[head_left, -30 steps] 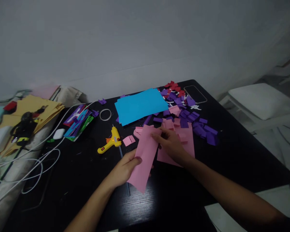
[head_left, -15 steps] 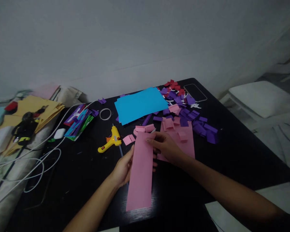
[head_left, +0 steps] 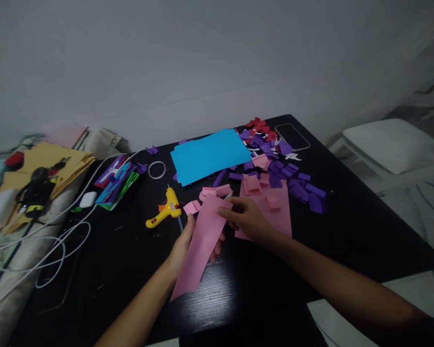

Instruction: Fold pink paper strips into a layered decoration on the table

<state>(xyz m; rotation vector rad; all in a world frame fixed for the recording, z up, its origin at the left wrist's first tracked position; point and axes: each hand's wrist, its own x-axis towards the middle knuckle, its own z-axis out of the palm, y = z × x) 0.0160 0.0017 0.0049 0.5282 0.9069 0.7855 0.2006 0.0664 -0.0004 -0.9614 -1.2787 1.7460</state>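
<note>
Head view:

- I have the pink strip [head_left: 198, 241] raised over the black counter [head_left: 260, 284], slanting from its far end at my right grip [head_left: 251, 219] down towards me, with a slight bend near its lower end.
- My right grip pinches the strip's far right corner between thumb and fingers. A light pinch close to the edge should be enough; squeezing harder could crease the paper.
- My left grip [head_left: 181, 248] is spread under the strip, thumb by its left edge and fingertips showing past the right. I judge this flat support useful against sagging; how firmly it presses, I cannot tell.
- Lining up the edges before pressing any fold would, I think, give a straighter crease.
- Folded pink pieces [head_left: 222, 191] lie just beyond the strip's far end, so I would avoid sweeping through them.
- The yellow glue gun [head_left: 172, 208] rests to the left, near a small pink piece [head_left: 192, 207]; its tip may be hot, so I would give it room.
- The pink sheet [head_left: 282, 221] lies beside my right grip, with more folded pieces on it.
</note>
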